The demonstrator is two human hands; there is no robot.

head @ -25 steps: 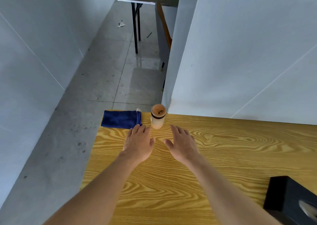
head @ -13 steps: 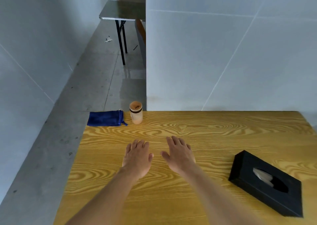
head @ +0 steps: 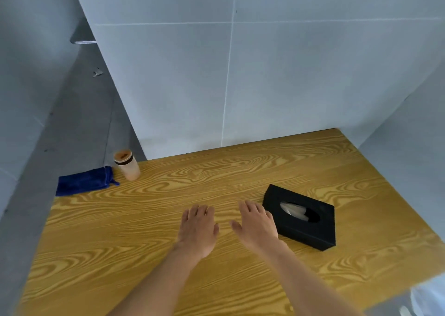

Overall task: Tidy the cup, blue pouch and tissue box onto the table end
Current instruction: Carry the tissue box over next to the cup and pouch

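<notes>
As the view swung right, right hand [head: 257, 226] neared tissue box [head: 301, 217].

Both hands are hovering flat over the wooden table [head: 144, 231] — left hand [head: 197, 229], right hand [head: 256, 226] just beside the black tissue box [head: 301, 233]; cup [head: 127, 165] and blue pouch [head: 84, 182] are sitting at the far-left corner.

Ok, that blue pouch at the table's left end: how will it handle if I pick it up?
The blue pouch lies flat and creased, so it will probably flop and drape. It looks nearly empty, so likely light. Its soft cloth should not slip, though its edge reaches the table end, so a push might slide it off.
</notes>
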